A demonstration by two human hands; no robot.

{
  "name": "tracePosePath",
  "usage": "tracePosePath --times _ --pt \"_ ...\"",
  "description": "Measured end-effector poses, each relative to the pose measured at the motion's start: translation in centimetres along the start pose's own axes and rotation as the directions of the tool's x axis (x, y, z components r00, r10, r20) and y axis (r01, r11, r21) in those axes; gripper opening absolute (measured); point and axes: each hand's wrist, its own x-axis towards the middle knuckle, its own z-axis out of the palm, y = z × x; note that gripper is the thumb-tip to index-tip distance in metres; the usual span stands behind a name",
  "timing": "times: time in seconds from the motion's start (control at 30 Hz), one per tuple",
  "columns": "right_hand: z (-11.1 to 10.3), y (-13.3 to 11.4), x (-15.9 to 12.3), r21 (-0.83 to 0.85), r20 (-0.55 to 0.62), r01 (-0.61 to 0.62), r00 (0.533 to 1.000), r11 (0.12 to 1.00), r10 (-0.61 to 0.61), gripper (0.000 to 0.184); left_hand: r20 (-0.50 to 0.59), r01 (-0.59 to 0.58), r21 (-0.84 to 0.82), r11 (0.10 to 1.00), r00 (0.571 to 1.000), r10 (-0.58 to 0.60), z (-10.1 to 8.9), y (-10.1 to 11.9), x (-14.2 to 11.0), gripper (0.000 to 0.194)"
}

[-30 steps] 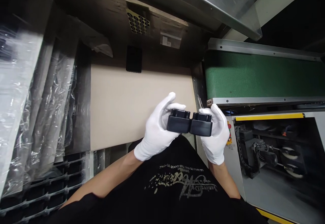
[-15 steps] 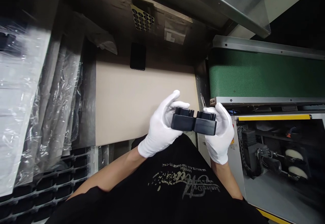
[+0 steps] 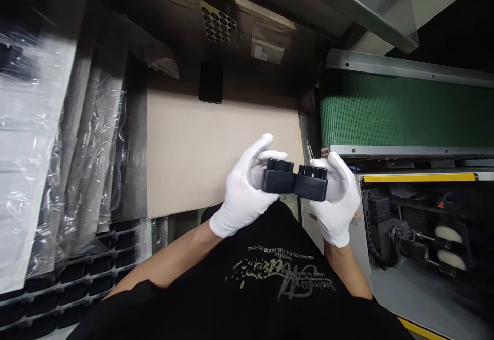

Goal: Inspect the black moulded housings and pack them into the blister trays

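Note:
Two black plastic blocks sit side by side in front of my chest, their inner ends meeting or nearly so. Each has a box-shaped lower part and a row of rounded posts along the top. My left hand (image 3: 247, 188), in a white glove, is closed around the outer end of the left black block (image 3: 278, 181). The right black block (image 3: 310, 188) is gripped at its other end by my right hand (image 3: 338, 196), also gloved in white. Some fingertips are hidden behind the blocks.
Behind my hands lies a beige sheet (image 3: 216, 149) with a dark flat rectangular object (image 3: 210, 83) at its far edge. A green conveyor belt (image 3: 401, 111) runs off right, above a machine with a yellow edge strip (image 3: 420, 177). Plastic-wrapped stacks (image 3: 42, 139) and black trays (image 3: 73, 293) stand left.
Both blocks have tilted slightly, so their front faces and posts show at a different angle. My hands keep their hold, and the whole view has shifted a little.

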Motion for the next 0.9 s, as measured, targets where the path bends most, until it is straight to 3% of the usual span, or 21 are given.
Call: tracePosePath --times 0.2,0.63,0.9 --pt "-0.3 -0.7 0.8 -0.077 0.042 0.150 0.988 0.986 -0.147 0.070 -0.033 -0.070 0.096 0.993 0.997 0.074 0.1 0.4 0.1 0.088" --pt "-0.6 -0.9 0.8 -0.150 0.097 0.169 0.983 0.974 -0.156 0.074 -0.027 -0.135 0.264 0.955 0.989 0.147 0.3 1.0 0.0 0.082" --pt "0.4 -1.9 1.6 -0.336 0.166 0.319 0.946 0.886 -0.277 0.055 0.043 -0.268 0.423 0.865 0.960 0.277 0.6 0.8 -0.4 0.080"
